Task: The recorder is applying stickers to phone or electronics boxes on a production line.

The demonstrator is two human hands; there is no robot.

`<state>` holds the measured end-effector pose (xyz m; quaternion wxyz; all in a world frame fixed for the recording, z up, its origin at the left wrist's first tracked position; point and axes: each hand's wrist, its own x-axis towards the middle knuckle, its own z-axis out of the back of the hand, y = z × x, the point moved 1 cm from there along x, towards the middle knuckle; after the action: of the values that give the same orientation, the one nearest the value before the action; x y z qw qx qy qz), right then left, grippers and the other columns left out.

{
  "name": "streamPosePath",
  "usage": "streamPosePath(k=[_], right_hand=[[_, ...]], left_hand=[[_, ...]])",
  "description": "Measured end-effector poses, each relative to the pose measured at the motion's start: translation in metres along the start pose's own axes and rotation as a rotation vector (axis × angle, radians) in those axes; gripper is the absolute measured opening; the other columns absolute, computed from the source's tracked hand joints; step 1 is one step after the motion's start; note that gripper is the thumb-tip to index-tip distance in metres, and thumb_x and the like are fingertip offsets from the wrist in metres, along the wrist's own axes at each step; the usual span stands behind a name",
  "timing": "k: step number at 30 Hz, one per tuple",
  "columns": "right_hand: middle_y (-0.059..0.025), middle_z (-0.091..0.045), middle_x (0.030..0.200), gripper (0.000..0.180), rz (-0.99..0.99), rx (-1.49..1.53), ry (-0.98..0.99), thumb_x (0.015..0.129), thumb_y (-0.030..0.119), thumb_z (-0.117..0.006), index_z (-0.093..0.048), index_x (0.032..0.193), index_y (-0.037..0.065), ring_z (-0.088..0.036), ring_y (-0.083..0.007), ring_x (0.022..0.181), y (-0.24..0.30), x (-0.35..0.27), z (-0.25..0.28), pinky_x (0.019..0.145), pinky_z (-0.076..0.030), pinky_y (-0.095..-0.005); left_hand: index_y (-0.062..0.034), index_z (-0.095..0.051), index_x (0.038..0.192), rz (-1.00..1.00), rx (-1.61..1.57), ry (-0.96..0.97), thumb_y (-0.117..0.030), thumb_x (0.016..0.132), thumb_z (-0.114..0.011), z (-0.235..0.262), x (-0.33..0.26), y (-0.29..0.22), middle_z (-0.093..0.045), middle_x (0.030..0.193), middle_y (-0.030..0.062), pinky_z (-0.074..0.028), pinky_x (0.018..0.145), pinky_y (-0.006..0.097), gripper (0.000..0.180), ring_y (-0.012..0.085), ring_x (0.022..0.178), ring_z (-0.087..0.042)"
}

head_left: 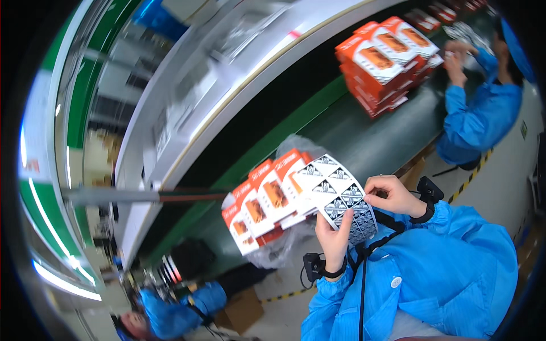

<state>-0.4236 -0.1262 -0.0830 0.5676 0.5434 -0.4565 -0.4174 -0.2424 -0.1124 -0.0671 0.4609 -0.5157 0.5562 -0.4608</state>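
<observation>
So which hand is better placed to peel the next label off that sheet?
Probably the right hand: its fingertips pinch the label sheet at its edge, while the left hand supports the sheet from underneath.

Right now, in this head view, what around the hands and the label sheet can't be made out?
- Lower part of the label sheet: covered by the left hand and right hand.
- Whether the right hand's fingers have a label pinched: too small to tell.
- Orange boxes in the clear bag: their lower ends sit behind crinkled plastic.
- Far stack of orange boxes: far side hidden, fisheye bends it.
- Co-worker's hands: what they hold is blurred.
</observation>
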Motion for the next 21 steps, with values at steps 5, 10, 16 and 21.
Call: streamPosePath(k=[5, 10, 16, 21], right_hand=[[-0.0036, -0.056, 0.081, 0.01, 0.112, -0.054, 0.108, 0.079, 0.004, -0.066, -0.059, 0.085, 0.002, -0.056, -0.0105, 0.068, 0.004, 0.03, -0.062, 0.058, -0.044, -0.0246], [-0.0065, -0.057, 0.084, 0.013, 0.295, -0.197, 0.288, 0.076, 0.005, -0.069, -0.06, 0.086, 0.003, -0.058, -0.0177, 0.072, 0.013, 0.044, -0.109, 0.063, -0.047, -0.0277], [-0.0077, -0.061, 0.087, 0.019, 0.526, -0.377, 0.312, 0.073, 0.009, -0.071, -0.063, 0.09, 0.005, -0.059, -0.0241, 0.081, 0.019, 0.057, -0.14, 0.07, -0.048, -0.0335], [-0.0092, -0.064, 0.087, 0.016, 0.455, -0.408, 0.365, 0.074, 0.006, -0.071, -0.063, 0.088, 0.003, -0.062, -0.0242, 0.082, 0.014, 0.061, -0.143, 0.071, -0.049, -0.0328]], left_hand=[[0.0056, -0.057, 0.104, -0.07, 0.173, -0.391, -0.005, 0.082, -0.069, 0.048, -0.029, -0.012, -0.067, 0.09, 0.0073, -0.047, 0.07, 0.023, 0.027, 0.0088, 0.08, -0.059], [0.0056, -0.061, 0.097, -0.071, 0.227, -0.612, -0.007, 0.08, -0.072, 0.084, -0.055, -0.016, -0.069, 0.083, 0.0079, -0.048, 0.065, 0.024, 0.024, 0.0082, 0.074, -0.06], [0.0047, -0.062, 0.098, -0.085, 0.265, -0.555, -0.008, 0.081, -0.072, 0.113, -0.062, -0.01, -0.069, 0.084, 0.0077, -0.048, 0.064, 0.024, 0.024, 0.0085, 0.074, -0.061], [0.0019, -0.062, 0.1, -0.112, 0.397, -0.44, -0.01, 0.081, -0.071, 0.125, -0.049, -0.014, -0.069, 0.083, 0.0095, -0.048, 0.063, 0.026, 0.023, 0.0116, 0.073, -0.063]])
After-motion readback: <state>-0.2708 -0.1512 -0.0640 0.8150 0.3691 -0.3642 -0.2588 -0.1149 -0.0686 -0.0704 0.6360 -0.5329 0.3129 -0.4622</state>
